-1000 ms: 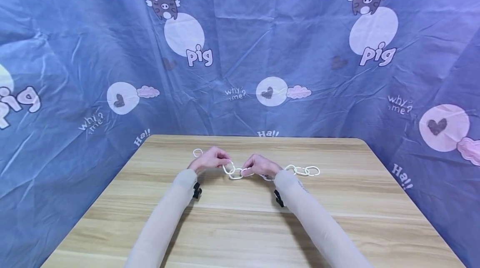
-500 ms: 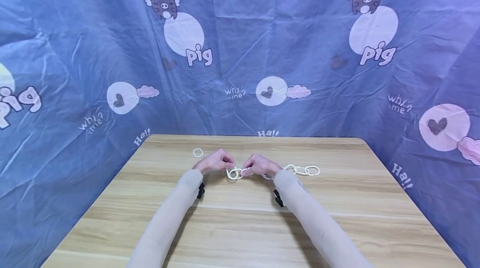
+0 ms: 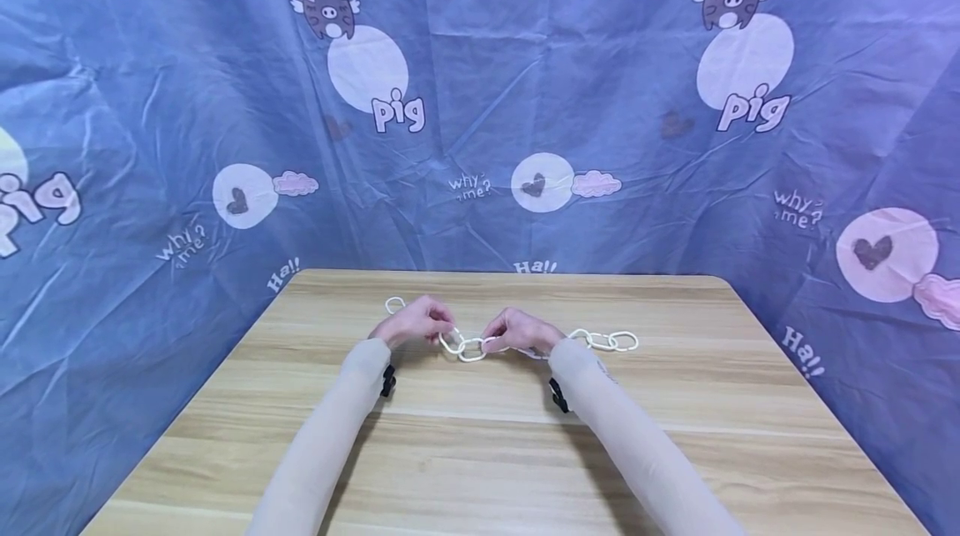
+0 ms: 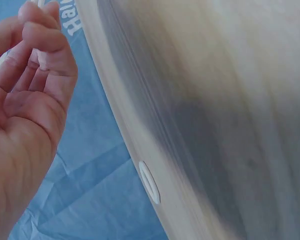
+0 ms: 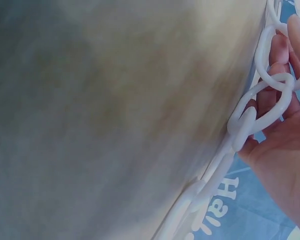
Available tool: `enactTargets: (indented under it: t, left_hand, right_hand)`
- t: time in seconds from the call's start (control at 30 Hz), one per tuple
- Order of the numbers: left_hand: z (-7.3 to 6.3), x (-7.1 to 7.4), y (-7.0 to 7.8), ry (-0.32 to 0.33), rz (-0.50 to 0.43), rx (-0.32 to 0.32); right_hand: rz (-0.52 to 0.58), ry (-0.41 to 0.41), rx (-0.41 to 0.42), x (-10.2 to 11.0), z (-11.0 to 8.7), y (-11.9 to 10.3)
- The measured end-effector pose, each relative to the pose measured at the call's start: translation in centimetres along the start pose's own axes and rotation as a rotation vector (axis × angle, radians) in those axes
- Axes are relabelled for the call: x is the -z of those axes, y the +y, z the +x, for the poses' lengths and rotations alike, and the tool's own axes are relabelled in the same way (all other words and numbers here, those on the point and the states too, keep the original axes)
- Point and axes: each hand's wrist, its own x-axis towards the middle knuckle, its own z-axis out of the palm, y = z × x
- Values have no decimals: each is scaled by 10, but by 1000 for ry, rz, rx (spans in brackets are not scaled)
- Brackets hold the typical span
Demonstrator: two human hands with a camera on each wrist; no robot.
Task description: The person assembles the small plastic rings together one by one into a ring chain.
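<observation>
A chain of white oval links (image 3: 472, 350) runs between my two hands and on to the right across the wooden table. My left hand (image 3: 417, 320) pinches the link (image 3: 450, 344) at its left end, thumb against fingers. That link hooks through its neighbour. My right hand (image 3: 519, 329) grips the chain one link further along, and in the right wrist view the joined links (image 5: 262, 102) pass over the fingers and palm. Past the right wrist, several chained links (image 3: 603, 341) lie on the table. One loose white link (image 3: 394, 304) sits behind the left hand.
The pale wooden table (image 3: 480, 453) ends at a straight back edge with rounded corners. A blue printed cloth (image 3: 480, 102) hangs right behind it and along both sides. Black clasps show under both wrists.
The left hand moved right toward the right hand with its link, then back left, so the end link is drawn out from its neighbour again. The right hand has hardly moved.
</observation>
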Motion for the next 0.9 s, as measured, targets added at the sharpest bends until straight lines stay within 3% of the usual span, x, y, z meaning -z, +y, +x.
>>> enactTargets:
  t: [0.23, 0.57, 0.9]
  left_hand:
    - [-5, 3, 1, -9, -76, 13]
    - [-6, 3, -1, -30, -153, 4]
    - [-9, 5, -2, -61, -164, 21]
  right_hand:
    - [-45, -29, -23, 0, 2, -3]
    - [-25, 0, -8, -10, 10, -15]
    - [31, 19, -34, -15, 14, -13]
